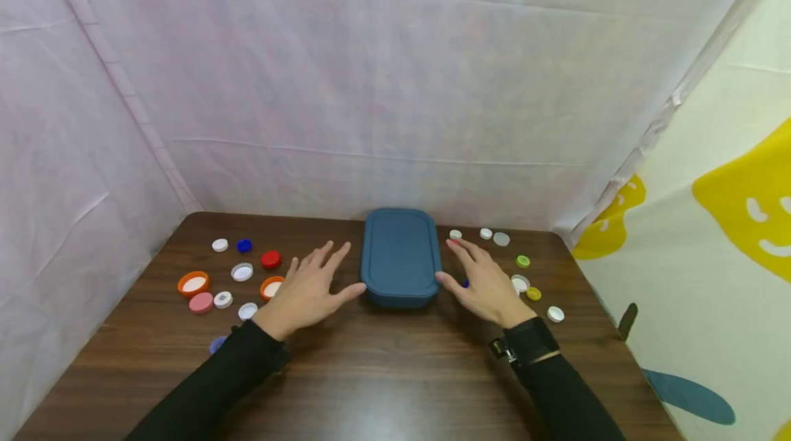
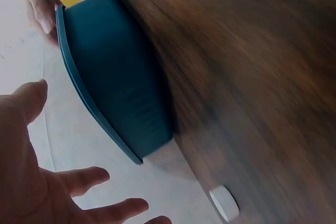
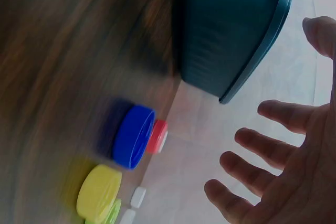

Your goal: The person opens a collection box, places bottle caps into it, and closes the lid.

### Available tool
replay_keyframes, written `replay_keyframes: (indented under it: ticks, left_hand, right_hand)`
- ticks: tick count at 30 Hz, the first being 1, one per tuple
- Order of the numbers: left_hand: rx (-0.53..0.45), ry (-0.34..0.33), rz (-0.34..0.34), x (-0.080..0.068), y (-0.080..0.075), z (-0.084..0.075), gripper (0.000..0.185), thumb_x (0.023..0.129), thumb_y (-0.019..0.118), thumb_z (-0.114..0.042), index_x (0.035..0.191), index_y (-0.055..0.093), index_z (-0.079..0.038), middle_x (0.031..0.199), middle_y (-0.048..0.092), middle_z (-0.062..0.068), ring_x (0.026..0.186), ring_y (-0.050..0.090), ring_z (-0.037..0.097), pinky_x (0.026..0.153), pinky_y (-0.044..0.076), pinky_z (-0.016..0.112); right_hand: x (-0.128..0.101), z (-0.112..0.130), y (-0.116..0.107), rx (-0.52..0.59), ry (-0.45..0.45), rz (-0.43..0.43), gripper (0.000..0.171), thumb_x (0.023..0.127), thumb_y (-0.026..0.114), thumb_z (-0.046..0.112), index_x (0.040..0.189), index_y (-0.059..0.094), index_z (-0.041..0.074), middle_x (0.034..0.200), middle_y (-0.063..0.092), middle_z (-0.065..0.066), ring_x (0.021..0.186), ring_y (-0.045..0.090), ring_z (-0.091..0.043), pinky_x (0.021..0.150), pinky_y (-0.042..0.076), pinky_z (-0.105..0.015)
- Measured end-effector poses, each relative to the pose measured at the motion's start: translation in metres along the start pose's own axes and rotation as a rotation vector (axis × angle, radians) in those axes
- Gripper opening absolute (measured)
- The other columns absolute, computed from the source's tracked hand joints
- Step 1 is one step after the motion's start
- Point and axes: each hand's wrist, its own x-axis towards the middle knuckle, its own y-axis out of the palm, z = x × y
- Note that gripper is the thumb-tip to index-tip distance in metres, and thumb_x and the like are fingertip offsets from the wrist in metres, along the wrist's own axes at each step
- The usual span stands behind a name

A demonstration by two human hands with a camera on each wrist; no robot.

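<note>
A dark blue box with its lid on (image 1: 400, 257) lies in the middle of the brown table (image 1: 395, 372). My left hand (image 1: 318, 284) is flat and spread just left of it, thumb by the front left corner. On the other side my right hand (image 1: 478, 277) is spread the same way, thumb at the box's right edge. The left wrist view shows the box (image 2: 118, 82) with a small gap to my left thumb (image 2: 29, 100). In the right wrist view the box (image 3: 231, 30) stands apart from the spread fingers (image 3: 273, 150). Neither hand holds anything.
Several bottle caps lie left of the box, among them a red one (image 1: 270, 259), an orange one (image 1: 193, 284) and a pink one (image 1: 200, 302). More lie to the right, including green (image 1: 523, 261), yellow (image 1: 533, 294) and a blue cap (image 3: 134, 136) by my right palm. Fabric walls enclose the table.
</note>
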Motion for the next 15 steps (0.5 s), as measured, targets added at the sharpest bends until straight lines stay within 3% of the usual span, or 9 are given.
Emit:
replay_keyframes:
  ticks: [9, 15]
  left_hand:
    - [-0.061, 0.027, 0.012, 0.008, 0.008, -0.016, 0.097, 0.113, 0.059, -0.074, 0.186, 0.03, -0.017, 0.189, 0.032, 0.03, 0.171, 0.039, 0.059, 0.134, 0.031, 0.085]
    - [-0.089, 0.058, -0.008, 0.014, 0.014, -0.022, 0.086, 0.117, 0.058, -0.064, 0.185, 0.034, -0.016, 0.183, 0.044, 0.029, 0.162, 0.052, 0.057, 0.126, 0.049, 0.077]
  right_hand:
    - [0.008, 0.012, 0.009, 0.034, 0.013, 0.039, 0.085, 0.113, 0.068, 0.061, 0.181, 0.043, 0.018, 0.184, 0.045, -0.022, 0.166, 0.05, -0.05, 0.121, 0.055, -0.073]
    - [0.01, 0.017, 0.014, 0.042, 0.02, 0.042, 0.081, 0.113, 0.07, 0.055, 0.178, 0.048, 0.01, 0.174, 0.056, -0.024, 0.158, 0.058, -0.049, 0.123, 0.056, -0.068]
